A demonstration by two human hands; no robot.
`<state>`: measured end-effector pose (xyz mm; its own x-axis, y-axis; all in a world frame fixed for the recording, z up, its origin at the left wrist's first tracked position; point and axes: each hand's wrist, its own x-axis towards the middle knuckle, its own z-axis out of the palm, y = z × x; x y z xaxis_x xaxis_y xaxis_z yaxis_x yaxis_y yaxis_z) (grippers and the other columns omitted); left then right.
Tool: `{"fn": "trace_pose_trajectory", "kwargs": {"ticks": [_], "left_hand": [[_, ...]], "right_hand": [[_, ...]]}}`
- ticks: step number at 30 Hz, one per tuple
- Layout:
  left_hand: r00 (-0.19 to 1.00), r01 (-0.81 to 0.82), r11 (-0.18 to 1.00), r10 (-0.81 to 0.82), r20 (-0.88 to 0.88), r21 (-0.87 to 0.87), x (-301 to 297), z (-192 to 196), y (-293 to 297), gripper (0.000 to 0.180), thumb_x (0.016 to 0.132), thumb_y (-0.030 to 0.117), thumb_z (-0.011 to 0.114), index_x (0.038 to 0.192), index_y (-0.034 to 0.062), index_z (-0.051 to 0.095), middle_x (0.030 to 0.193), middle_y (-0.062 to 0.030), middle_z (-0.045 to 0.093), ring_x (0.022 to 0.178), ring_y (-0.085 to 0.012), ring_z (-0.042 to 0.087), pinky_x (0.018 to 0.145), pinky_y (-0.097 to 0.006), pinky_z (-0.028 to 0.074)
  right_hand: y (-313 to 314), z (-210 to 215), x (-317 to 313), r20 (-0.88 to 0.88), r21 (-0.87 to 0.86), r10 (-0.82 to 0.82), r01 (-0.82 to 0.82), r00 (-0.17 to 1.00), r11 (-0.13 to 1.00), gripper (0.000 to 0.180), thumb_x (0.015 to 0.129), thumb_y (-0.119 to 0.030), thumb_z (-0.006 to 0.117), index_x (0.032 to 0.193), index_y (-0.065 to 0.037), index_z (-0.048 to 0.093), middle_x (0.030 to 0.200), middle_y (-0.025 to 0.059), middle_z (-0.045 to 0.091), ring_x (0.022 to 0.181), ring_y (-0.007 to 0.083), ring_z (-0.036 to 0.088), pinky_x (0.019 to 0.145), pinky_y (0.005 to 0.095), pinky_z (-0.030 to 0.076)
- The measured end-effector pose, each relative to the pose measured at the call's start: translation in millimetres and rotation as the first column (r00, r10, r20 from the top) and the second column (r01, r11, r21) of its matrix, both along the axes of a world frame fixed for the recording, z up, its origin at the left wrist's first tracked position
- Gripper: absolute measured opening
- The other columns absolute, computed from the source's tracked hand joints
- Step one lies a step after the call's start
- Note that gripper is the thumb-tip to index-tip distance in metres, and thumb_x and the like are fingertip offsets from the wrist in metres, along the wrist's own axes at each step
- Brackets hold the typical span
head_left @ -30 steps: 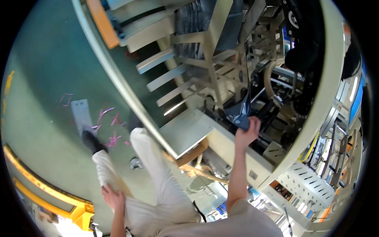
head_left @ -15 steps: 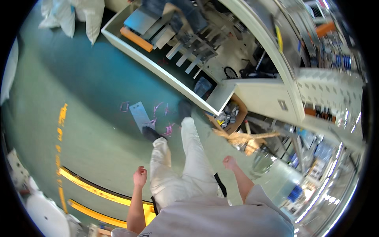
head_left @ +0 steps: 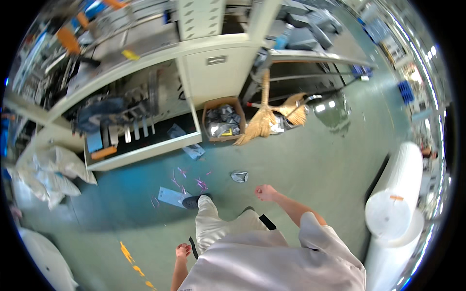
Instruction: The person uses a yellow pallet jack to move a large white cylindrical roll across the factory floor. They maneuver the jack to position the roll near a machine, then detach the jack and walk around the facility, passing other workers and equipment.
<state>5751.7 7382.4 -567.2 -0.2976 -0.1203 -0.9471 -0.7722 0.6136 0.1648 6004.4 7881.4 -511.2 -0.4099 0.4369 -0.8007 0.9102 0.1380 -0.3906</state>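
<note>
My left hand (head_left: pixel 183 250) hangs low beside my left hip, fingers loosely curled, with nothing seen in it. Out in front of my body, my right hand (head_left: pixel 265 192) is raised above the floor. Its fingers are curled in and no object shows in them. Neither hand touches anything. Nearest to the right one, in the picture, is a crumpled silvery piece (head_left: pixel 239 176) on the floor. A flat grey-blue plate (head_left: pixel 171 196) lies by my foot, with pink-purple scraps (head_left: pixel 201 184) scattered around it.
Ahead stands a workbench with a low open compartment (head_left: pixel 145 153) holding metal parts. A cardboard box (head_left: pixel 224 137) of grey pieces and straw brooms (head_left: pixel 262 121) are beside it. White sacks (head_left: pixel 53 174) lie left; large white rolls (head_left: pixel 393 213) lie right. Yellow tape (head_left: pixel 127 252) marks the floor.
My body has turned to the right, so the bench and box now lie ahead and the white rolls have come into view. My feet have shifted; both hands remain empty-looking and curled.
</note>
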Motion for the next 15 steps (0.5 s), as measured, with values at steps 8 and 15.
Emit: {"fn": "trace_pose_trajectory", "kwargs": {"ticks": [8,15], "left_hand": [[0.714,0.665,0.724,-0.547,-0.436,0.181,31.9,-17.0,155.1,0.016,0.085,0.024,0.057,0.077,0.0111,0.063,0.072,-0.0023,0.063,0.062,-0.0141,0.057,0.055,-0.031,0.046],[-0.026,0.986,0.047,-0.901,-0.432,-0.158,236.8,87.7,371.6,0.039,0.080,0.034,0.055,0.108,0.0092,0.065,0.110,-0.0146,0.066,0.105,-0.0322,0.060,0.093,-0.039,0.047]], "right_hand": [[-71.7,-18.5,366.9,0.052,0.283,-0.583,0.548,0.811,0.787,0.016,0.077,-0.013,0.054,0.084,-0.006,0.067,0.069,0.0071,0.068,0.063,0.0177,0.067,0.062,0.0317,0.054],[-205.3,10.0,592.1,0.179,0.010,-0.954,0.970,0.239,0.244,0.012,0.084,-0.006,0.051,0.089,0.000,0.060,0.066,0.0088,0.061,0.050,0.0186,0.059,0.042,0.0302,0.047]]}}
